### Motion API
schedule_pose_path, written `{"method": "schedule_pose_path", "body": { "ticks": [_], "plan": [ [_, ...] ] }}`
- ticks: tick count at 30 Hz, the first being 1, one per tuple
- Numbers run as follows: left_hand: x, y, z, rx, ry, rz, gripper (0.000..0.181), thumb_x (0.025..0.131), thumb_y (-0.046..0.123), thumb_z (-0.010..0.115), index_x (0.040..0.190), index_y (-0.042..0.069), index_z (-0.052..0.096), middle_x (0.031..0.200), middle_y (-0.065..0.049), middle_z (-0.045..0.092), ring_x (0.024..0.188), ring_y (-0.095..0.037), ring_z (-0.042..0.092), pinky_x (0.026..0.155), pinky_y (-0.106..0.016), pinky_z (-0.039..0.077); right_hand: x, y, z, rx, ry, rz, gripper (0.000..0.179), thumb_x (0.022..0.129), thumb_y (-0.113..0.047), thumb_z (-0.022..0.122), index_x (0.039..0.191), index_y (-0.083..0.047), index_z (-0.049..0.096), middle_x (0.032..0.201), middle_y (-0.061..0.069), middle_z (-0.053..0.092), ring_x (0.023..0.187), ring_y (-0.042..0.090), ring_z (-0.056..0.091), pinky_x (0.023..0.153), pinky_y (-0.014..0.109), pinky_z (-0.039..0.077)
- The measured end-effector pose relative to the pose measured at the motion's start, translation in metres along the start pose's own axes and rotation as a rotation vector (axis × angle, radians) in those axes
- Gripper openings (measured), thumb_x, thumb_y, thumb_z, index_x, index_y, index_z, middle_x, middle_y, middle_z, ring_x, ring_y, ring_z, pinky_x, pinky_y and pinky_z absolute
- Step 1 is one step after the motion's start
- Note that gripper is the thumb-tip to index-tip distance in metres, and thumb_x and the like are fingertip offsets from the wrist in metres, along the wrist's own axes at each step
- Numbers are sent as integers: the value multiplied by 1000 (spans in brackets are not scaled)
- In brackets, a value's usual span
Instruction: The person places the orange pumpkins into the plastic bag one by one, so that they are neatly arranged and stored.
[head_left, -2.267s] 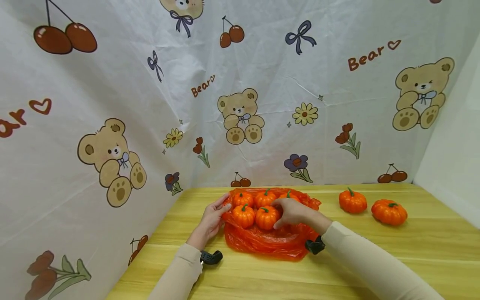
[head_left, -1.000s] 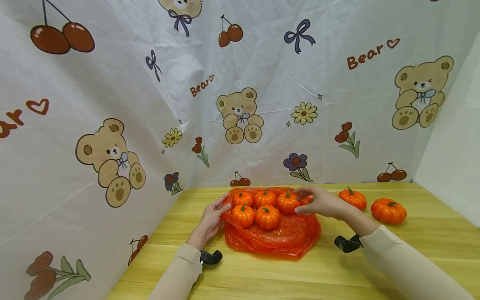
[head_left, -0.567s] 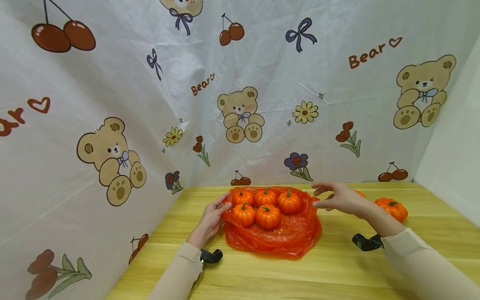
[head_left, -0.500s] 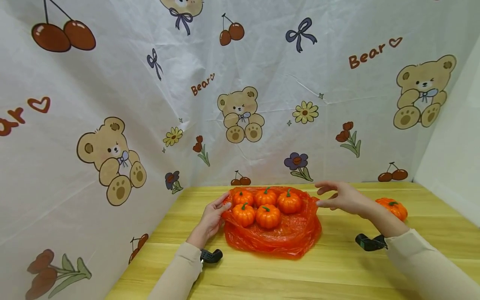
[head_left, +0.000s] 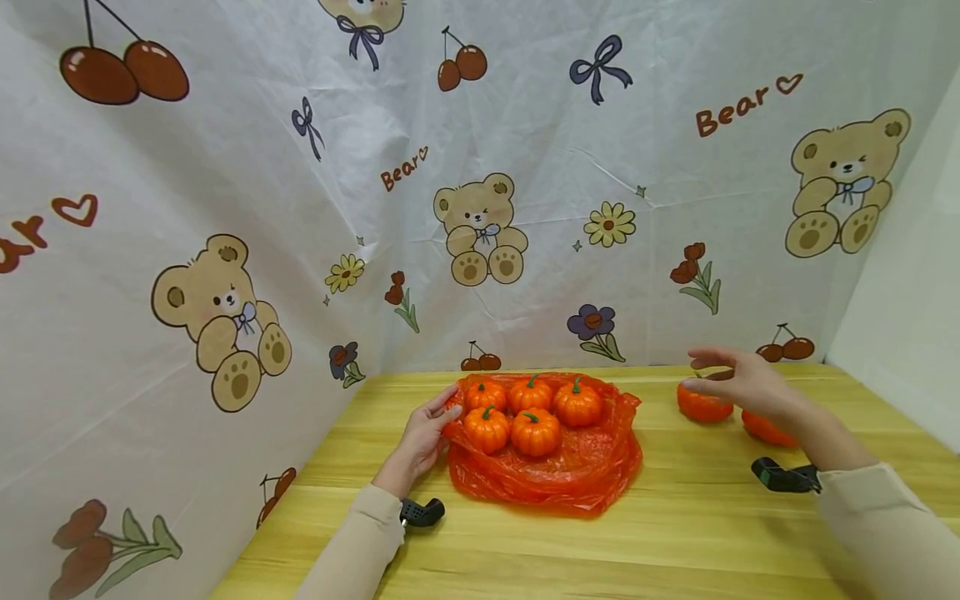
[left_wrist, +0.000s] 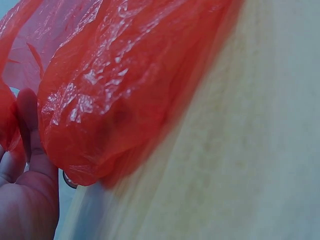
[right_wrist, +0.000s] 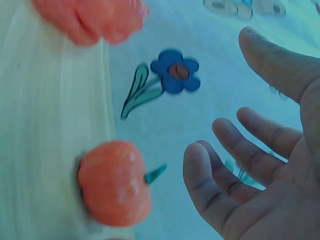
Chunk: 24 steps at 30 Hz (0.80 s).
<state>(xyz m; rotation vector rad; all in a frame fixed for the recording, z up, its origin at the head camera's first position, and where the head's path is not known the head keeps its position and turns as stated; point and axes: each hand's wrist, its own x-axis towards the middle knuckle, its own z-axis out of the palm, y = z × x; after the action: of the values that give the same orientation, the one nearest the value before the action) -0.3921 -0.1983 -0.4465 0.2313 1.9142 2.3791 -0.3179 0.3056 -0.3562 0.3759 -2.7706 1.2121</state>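
Several small orange toy pumpkins (head_left: 536, 435) with green stems sit in the mouth of a thin red plastic bag (head_left: 540, 490) on the table. My left hand (head_left: 417, 442) holds the bag's left edge between thumb and fingers; the left wrist view shows the crinkled film by the thumb (left_wrist: 31, 112). My right hand (head_left: 761, 392) hovers over a loose pumpkin (head_left: 705, 406) to the right of the bag, its fingers spread and holding nothing. In the right wrist view that pumpkin (right_wrist: 115, 184) stands apart from the fingers. A second loose pumpkin (head_left: 767, 428) is partly hidden behind the right hand and wrist.
The wooden table (head_left: 600, 554) runs back to a white cloth (head_left: 540, 125) printed with bears, flowers and cherries. Another stretch of this cloth closes the left side. A plain white wall (head_left: 907, 333) stands at the right. Black camera mounts (head_left: 422, 513) sit on both wrists.
My right hand has left the pumpkins in the bag and moved right to above the loose ones. One more pumpkin shows at the bag's right. The left hand keeps its place on the bag.
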Motion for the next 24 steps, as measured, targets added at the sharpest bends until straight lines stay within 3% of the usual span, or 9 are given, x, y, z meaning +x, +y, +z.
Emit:
{"method": "schedule_pose_path", "body": {
  "ticks": [6, 9, 13, 17, 20, 24],
  "plan": [
    [1, -1, -1, 16, -2, 5, 55, 102, 9, 64, 154, 17, 50, 157, -18, 49, 120, -22, 67, 86, -29, 62, -5, 18, -11, -39, 33, 22, 74, 102, -39, 65, 155, 5, 36, 147, 37, 47, 128, 58, 51, 92, 60, 57],
    [1, -1, -2, 19, -3, 8, 56, 102, 10, 65, 155, 17, 50, 157, -18, 49, 121, -23, 66, 86, -29, 62, -6, 25, -17, -45, 62, 21, 74, 102, -39, 65, 154, 5, 36, 146, 37, 48, 128, 58, 51, 91, 55, 59],
    [1, -1, -1, 21, 0, 10, 55, 102, 10, 65, 154, 18, 50, 156, -18, 49, 121, -23, 66, 88, -31, 62, -10, 32, -26, -39, 84, 27, 74, 103, -40, 64, 154, 6, 36, 145, 37, 49, 129, 58, 50, 85, 39, 61],
    [1, -1, -1, 23, -1, 10, 55, 102, 10, 65, 155, 18, 50, 156, -17, 50, 119, -21, 67, 87, -30, 62, -16, 44, -37, -38, 77, 76, 77, 104, -41, 60, 154, 9, 30, 149, 40, 41, 131, 62, 42, 90, 50, 60],
    [1, -1, -1, 26, -8, 8, 56, 102, 11, 65, 155, 18, 49, 157, -17, 49, 119, -22, 67, 85, -29, 62, -21, 59, -45, -38, 78, 117, 79, 105, -44, 58, 154, 10, 27, 152, 42, 33, 133, 65, 34, 98, 70, 48],
    [1, -1, -3, 33, -12, 9, 56, 102, 11, 65, 155, 17, 50, 157, -18, 49, 120, -22, 67, 87, -29, 62, -24, 79, -49, -10, 87, 117, 79, 105, -43, 58, 155, 9, 25, 154, 43, 26, 133, 69, 27, 99, 80, 37]
  ]
}}
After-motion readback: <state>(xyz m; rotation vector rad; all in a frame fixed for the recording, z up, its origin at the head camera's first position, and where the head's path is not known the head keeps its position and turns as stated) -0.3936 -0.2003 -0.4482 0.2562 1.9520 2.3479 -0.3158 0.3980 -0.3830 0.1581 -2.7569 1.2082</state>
